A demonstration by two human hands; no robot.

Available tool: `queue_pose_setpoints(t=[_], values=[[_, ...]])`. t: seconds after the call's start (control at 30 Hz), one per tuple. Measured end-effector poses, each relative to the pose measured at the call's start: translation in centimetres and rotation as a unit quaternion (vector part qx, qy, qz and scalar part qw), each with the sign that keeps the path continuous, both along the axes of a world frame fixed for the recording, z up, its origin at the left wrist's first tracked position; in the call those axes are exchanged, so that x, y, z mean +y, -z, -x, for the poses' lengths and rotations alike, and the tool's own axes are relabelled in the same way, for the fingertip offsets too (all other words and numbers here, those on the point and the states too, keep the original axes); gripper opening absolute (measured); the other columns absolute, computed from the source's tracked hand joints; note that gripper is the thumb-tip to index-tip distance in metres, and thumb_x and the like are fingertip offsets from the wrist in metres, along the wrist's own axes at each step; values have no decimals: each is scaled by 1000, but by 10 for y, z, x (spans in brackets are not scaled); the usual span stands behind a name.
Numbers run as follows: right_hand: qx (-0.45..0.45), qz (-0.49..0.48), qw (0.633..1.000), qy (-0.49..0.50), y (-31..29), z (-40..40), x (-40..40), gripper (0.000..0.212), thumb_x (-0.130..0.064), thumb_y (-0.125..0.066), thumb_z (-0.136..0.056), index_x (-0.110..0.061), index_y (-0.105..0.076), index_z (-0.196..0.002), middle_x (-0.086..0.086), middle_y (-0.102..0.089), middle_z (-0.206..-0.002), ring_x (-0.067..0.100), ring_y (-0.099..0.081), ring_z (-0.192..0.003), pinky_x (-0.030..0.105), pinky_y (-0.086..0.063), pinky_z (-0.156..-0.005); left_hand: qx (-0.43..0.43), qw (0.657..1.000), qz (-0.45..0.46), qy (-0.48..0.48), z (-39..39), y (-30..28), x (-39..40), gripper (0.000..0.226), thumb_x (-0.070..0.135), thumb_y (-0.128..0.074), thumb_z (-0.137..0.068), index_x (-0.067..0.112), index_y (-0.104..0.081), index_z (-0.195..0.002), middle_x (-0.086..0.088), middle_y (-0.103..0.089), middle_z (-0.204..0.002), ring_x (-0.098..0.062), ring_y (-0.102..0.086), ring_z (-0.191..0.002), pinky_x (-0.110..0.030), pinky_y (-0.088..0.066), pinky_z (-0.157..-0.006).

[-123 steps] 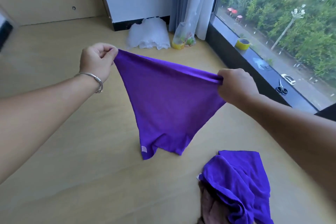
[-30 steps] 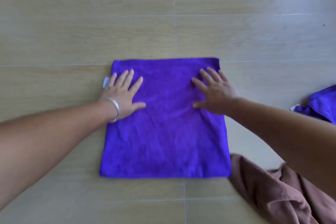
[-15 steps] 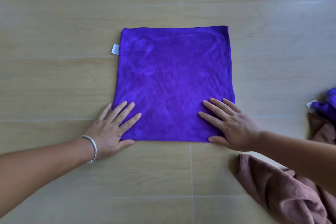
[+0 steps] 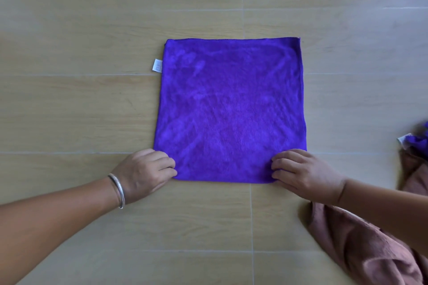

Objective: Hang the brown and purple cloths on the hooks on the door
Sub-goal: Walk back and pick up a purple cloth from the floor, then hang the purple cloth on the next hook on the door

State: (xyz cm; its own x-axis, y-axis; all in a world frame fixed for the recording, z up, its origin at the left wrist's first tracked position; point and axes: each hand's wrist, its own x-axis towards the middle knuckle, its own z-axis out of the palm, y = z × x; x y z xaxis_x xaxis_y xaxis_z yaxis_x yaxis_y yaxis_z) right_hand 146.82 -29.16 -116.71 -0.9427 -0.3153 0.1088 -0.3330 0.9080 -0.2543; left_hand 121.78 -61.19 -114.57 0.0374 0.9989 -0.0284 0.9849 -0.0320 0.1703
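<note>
Purple cloth (image 4: 229,111) flat on floor
Left hand (image 4: 144,174) and right hand (image 4: 305,174) each pinch a near corner; cloth stretches away from them.

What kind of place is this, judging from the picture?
Probably an indoor room: the purple cloth lies flat on a wood-look plank floor, with a brown cloth heaped beside it. No furniture shows.

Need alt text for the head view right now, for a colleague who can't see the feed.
A square purple microfibre cloth lies flat on the pale wood-look floor; the left hand and right hand pinch its two near corners. A crumpled brown cloth lies at lower right.
</note>
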Motion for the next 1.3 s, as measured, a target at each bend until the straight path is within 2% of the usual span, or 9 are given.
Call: queue_pose_setpoints(t=[0.17, 0.3, 0.43, 0.53, 0.7, 0.83, 0.97, 1.1, 1.3], values=[[-65, 4, 987, 148, -63, 8, -11, 9, -10, -65, -85, -9, -65, -76, 7, -63, -74, 29, -61, -60, 34, -51, -51, -8, 996, 51, -67, 5, -57, 16, 15, 6, -57, -71, 13, -68, -80, -4, -64, -66, -26, -62, -56, -28, -50, -49], [-91, 21, 953, 290, -151, 20, -7, 9, -9, -64, -87, -9, -60, -79, 8, -59, -69, 33, -58, -61, 38, -47, -48, -29, 985, 50, -165, 12, -142, 28, 30, 2, -60, -73, 22, -47, -91, -7, -61, -63, -29, -58, -48, -29, -43, -39], [-103, 36, 953, 283, -247, 34, 3, 4, -7, -58, -90, -6, -62, -88, 11, -62, -75, 34, -59, -67, 37, -46, -55, -9, 983, 45, -179, 22, -231, 40, 49, -13, -62, -66, 22, -40, -90, -11, -59, -70, -32, -54, -49, -29, -34, -43], [-121, 39, 960, 251, -331, 45, 16, 29, 10, -56, -78, -8, -61, -101, 12, -63, -85, 32, -59, -75, 34, -46, -63, 20, 992, 21, -119, 33, -313, 47, 41, -14, -55, -57, 18, -58, -83, -6, -65, -85, -27, -56, -55, -25, -35, -50], [-132, 22, 975, 180, -481, 49, 22, 34, 15, -49, -68, -8, -65, -87, 11, -62, -92, 31, -60, -75, 31, -46, -58, 33, 992, 16, -119, 43, -452, 43, 41, -19, -59, -52, 13, -68, -76, -1, -69, -84, -23, -61, -57, -31, -46, -53], [-105, 54, 975, 187, -617, 45, 13, 16, -7, -63, -80, -10, -70, -93, 7, -65, -100, 29, -63, -87, 38, -53, -74, 30, 991, -18, -132, 34, -587, 39, 27, 5, -42, -72, 14, -68, -71, 2, -68, -77, -23, -60, -53, -29, -44, -51], [-38, 36, 981, 186, -739, 35, -1, 4, -10, -70, -80, -11, -66, -79, 4, -62, -85, 27, -59, -75, 37, -52, -61, 18, 980, -78, -183, 21, -707, 27, 33, 23, -35, -73, 18, -68, -69, 10, -67, -75, -23, -54, -50, -23, -34, -53], [3, 28, 976, 218, -845, 28, -10, 15, 4, -58, -83, -7, -59, -73, 6, -57, -75, 28, -52, -66, 38, -48, -58, 20, 970, -125, -206, 9, -811, 26, 33, 22, -37, -74, 17, -69, -69, 9, -67, -74, -23, -59, -57, -29, -46, -56], [7, -23, 962, 272, -1002, 26, -2, 23, -23, -60, -91, -19, -38, -85, -4, -48, -72, 26, -44, -67, 33, -33, -57, 47, 959, -189, -207, 11, -966, 28, 19, 9, -51, -70, 17, -67, -70, 10, -66, -77, -22, -60, -65, -28, -46, -55]])
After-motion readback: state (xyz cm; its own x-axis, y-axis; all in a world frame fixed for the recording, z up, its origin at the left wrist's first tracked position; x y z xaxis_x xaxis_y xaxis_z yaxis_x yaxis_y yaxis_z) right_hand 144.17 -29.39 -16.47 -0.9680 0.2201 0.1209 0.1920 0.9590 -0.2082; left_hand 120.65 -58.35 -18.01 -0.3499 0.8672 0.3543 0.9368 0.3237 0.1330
